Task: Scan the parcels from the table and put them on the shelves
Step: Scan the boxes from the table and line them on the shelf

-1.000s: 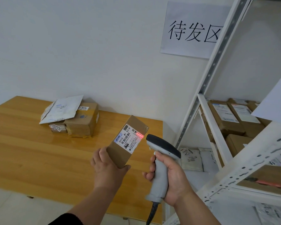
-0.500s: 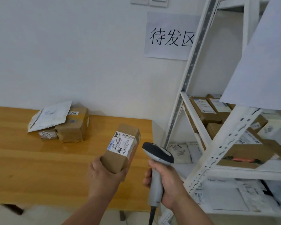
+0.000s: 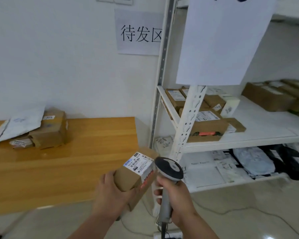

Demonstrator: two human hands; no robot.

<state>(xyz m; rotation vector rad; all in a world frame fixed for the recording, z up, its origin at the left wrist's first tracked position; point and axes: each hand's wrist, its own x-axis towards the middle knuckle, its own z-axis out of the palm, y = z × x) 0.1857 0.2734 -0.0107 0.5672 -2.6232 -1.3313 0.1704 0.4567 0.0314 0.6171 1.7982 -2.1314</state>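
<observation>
Beside white shelves [image 3: 255, 137], wooden table [image 3: 76, 163] bears parcels [image 3: 41, 130].

The left hand [image 3: 110, 195] grips a small brown parcel [image 3: 136, 171] from below, label side up, its white label [image 3: 140, 163] facing the camera. Just right of it, the right hand [image 3: 176, 202] is wrapped around the handle of a grey scanner [image 3: 169, 168], whose head sits beside the parcel's right edge. On the far left of the wooden surface [image 3: 67, 161] lies a small heap of parcels [image 3: 33, 130], a white mailer on top. To the right stands a white shelf rack [image 3: 188, 121] with brown boxes [image 3: 207, 128] on its middle shelf and bagged parcels below. A paper sign [image 3: 138, 33] hangs on the wall.
</observation>
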